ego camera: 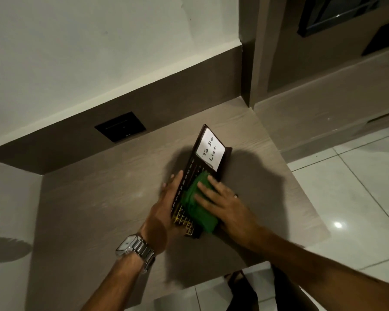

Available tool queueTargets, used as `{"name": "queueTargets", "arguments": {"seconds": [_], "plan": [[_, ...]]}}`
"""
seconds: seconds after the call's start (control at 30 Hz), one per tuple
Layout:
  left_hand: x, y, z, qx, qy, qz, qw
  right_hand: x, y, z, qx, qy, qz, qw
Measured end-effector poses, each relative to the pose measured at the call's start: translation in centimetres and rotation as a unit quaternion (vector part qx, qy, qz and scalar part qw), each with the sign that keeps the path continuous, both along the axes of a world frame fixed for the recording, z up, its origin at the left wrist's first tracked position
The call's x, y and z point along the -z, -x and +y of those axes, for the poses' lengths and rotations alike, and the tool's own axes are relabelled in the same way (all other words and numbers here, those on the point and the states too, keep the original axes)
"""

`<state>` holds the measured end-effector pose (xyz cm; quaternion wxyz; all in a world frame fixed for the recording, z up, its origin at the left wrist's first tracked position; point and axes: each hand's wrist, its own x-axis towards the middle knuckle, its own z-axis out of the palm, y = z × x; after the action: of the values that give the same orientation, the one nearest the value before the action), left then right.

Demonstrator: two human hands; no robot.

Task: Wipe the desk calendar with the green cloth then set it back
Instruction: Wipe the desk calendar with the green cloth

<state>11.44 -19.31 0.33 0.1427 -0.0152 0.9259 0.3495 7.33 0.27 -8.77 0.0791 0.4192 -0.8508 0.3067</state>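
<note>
Desk calendar, black, on desk: left hand clasps its edge; right hand, fingers spread, presses green cloth flat onto it.

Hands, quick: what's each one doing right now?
Left hand: closed around the edge of the dark rectangular desk calendar, steadying it.
Right hand: open, flat, pressing the crumpled green cloth onto the calendar.

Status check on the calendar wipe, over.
Left hand steadying desk calendar by its edge. Right hand pressing green cloth flat on its face. Nothing in the way on the desk.
</note>
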Motion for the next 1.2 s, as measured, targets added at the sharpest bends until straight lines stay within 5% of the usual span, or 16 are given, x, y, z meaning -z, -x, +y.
{"name": "queueTargets", "arguments": {"seconds": [0.07,0.23,0.47,0.73,0.93,1.1,1.2], "plan": [[0.0,0.0,0.2,-0.013,-0.031,0.004,0.999,-0.4,0.6,-0.9,-0.043,0.017,0.020,0.999],[0.3,0.0,-0.1,0.001,-0.005,0.017,1.000,-0.6,4.3,0.5,0.076,0.012,-0.005,0.997],[0.4,-0.1,0.1,-0.030,-0.084,-0.040,0.995,-0.7,0.5,-0.9,-0.053,0.037,0.035,0.997],[-0.1,0.1,0.1,-0.011,0.007,-0.021,1.000,-5.4,12.5,2.0,0.160,0.063,-0.063,0.983],[-0.4,-0.2,0.5,-0.042,-0.050,-0.001,0.998,-4.2,7.7,-0.2,0.079,0.068,-0.037,0.994],[-0.9,-0.3,1.0,-0.036,-0.025,0.009,0.999,-2.6,7.1,-0.3,0.289,0.113,-0.200,0.929],[-1.0,-0.2,1.1,-0.027,-0.035,-0.002,0.999,-1.9,2.4,-1.4,0.252,0.080,-0.159,0.951]]}}
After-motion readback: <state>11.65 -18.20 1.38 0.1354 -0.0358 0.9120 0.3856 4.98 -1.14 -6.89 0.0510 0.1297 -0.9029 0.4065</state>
